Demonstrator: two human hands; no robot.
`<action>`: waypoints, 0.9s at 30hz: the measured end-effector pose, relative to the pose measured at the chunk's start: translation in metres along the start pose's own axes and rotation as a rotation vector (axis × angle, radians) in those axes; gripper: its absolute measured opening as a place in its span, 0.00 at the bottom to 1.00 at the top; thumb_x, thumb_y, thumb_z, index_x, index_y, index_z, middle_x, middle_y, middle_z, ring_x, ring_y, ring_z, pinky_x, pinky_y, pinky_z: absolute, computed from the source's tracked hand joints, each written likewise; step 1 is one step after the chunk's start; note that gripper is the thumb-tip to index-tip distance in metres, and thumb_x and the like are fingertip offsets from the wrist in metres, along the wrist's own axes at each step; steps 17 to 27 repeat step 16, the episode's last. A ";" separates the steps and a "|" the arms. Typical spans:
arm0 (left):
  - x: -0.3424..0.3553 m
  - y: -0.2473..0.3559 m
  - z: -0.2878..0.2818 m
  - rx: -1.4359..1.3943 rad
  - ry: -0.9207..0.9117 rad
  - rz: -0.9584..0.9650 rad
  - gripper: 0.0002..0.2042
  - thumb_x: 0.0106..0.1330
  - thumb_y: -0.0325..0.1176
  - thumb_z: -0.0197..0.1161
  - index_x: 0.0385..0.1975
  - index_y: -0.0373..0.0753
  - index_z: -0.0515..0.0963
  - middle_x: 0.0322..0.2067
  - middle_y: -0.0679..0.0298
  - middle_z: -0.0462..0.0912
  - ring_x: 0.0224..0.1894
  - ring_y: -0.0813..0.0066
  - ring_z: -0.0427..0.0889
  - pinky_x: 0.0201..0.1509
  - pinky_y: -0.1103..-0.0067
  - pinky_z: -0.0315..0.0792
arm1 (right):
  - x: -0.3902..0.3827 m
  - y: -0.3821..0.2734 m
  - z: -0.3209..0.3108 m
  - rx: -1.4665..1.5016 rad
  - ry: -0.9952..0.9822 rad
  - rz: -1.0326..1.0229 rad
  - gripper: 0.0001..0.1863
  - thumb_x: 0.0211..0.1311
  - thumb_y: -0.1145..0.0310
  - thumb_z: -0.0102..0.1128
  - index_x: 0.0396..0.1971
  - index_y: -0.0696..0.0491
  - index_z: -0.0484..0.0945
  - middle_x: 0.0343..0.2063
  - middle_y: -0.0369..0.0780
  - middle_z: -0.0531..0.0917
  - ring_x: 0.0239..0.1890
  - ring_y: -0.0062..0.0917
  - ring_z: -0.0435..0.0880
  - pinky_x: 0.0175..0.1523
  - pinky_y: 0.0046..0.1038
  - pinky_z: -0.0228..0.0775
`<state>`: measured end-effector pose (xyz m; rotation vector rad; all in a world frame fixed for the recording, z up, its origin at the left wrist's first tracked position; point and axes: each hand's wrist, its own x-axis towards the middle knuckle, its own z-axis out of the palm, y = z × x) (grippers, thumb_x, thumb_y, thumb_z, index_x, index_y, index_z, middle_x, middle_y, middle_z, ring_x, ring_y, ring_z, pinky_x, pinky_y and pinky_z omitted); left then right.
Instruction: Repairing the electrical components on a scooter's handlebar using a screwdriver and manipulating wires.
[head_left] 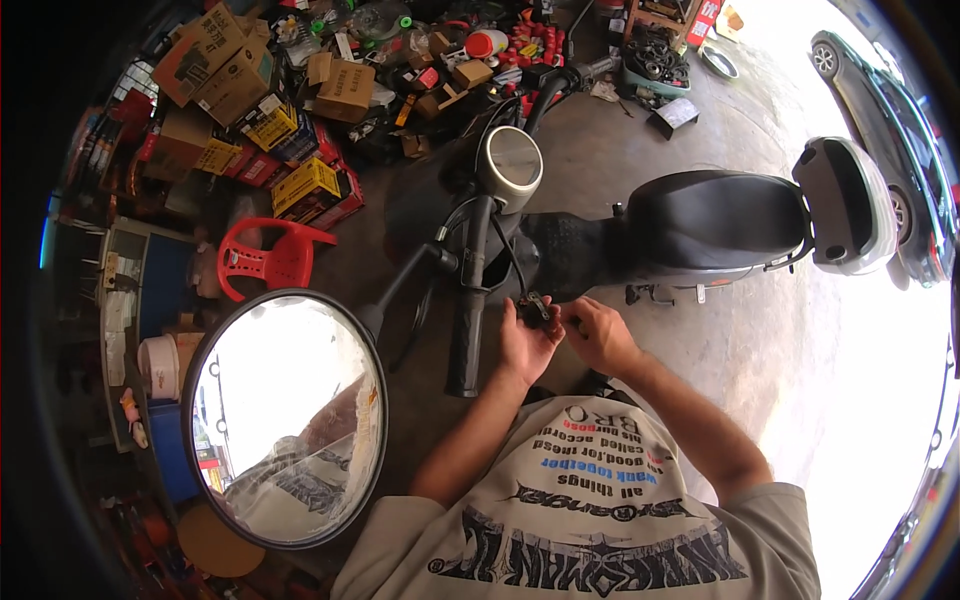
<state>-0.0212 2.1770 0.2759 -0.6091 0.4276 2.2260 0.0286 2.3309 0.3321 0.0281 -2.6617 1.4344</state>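
My left hand point(528, 342) is palm up, its fingers curled round a small black part point(537, 309) with metal bits on it. A black cable point(512, 262) runs from this part up to the handlebar of an electric scooter. Beside it, almost touching the left fingers, my right hand point(603, 337) is closed with thumb and fingers pinched together. What the right fingers hold, if anything, is hidden. Left of my hands is the black handlebar grip point(466, 345), and beyond it the scooter's round gauge point(513, 165).
A round mirror point(290, 420) juts out at the lower left. The scooter's black seat point(720, 222) and rear box point(850, 205) extend rightward. A red plastic chair point(265, 255), stacked cartons point(345, 90) and loose parts stand at the left and back. A car point(890, 140) is at the far right.
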 end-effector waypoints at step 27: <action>0.016 0.008 -0.016 -0.021 -0.043 -0.094 0.28 0.71 0.59 0.42 0.49 0.37 0.69 0.43 0.60 0.76 0.48 0.63 0.75 0.54 0.69 0.71 | -0.020 -0.009 0.027 -0.071 0.148 0.186 0.08 0.54 0.72 0.61 0.35 0.52 0.78 0.32 0.42 0.81 0.33 0.38 0.82 0.38 0.36 0.75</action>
